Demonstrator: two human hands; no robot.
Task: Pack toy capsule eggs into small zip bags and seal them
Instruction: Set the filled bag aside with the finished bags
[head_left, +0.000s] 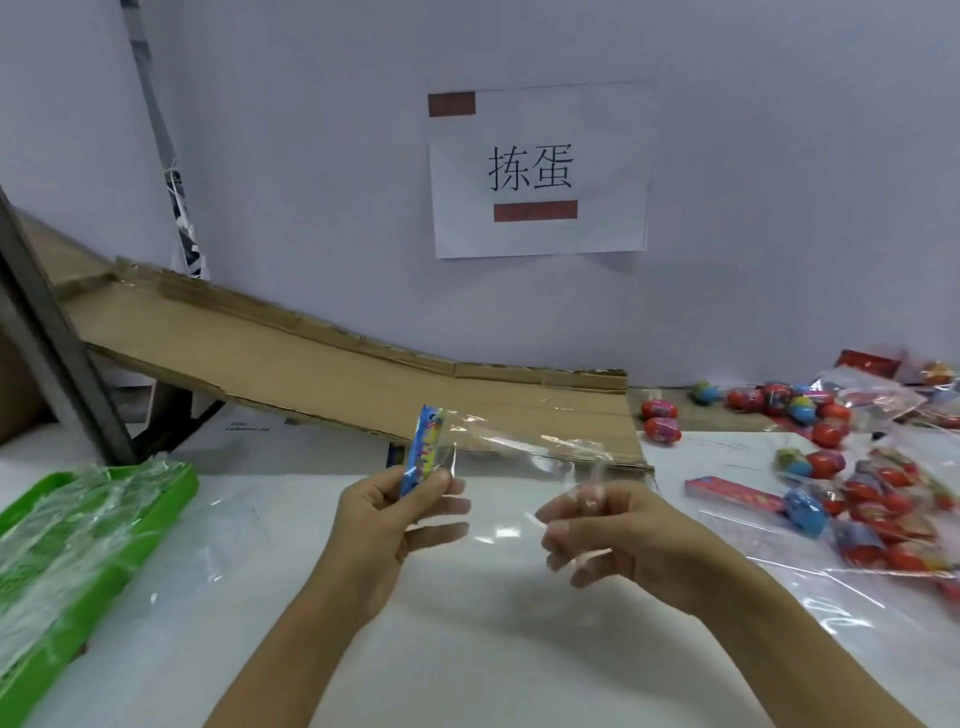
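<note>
While stretching a clear zip bag (514, 457) level above the white worktop (467, 649), holding it by both ends: left hand (400, 525) pinching the end that carries the blue printed header card (423, 449), thumb and fingers (441, 486) curled round it; right hand (618, 540) pinching the opposite plastic end between curled fingers (582, 499). Running the bag's long axis left to right between the hands, with nothing visible inside it, so probably opening or readying it for filling. Lying well apart to the right, past the right hand: loose capsule eggs (662, 421) beside a cardboard chute (322, 364), plus filled bags (872, 514) heaped further right. Making the right hand the nearer one for fetching an egg, the left for keeping the bag. Sitting at far left: a green tray (171, 483) of plastic.
</note>
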